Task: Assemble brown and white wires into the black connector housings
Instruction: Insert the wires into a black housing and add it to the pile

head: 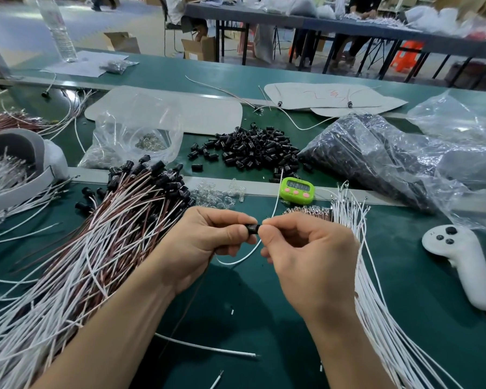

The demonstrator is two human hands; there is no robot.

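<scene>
above the green counter (264,310), the left hand (208,234) pinches a black connector housing (252,229), whose long axis lies sideways with its open end facing the right hand (300,248). that hand, touching it, pinches a white wire (230,263) at the mouth (seating depth hidden).

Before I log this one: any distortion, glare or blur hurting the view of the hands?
Head view: wide-angle distortion leans the water bottle; glare streaks the plastic bag; left hand gripping the black housing and right hand pinching the white wire are sharp, evenly lit; far benches soft.
</scene>
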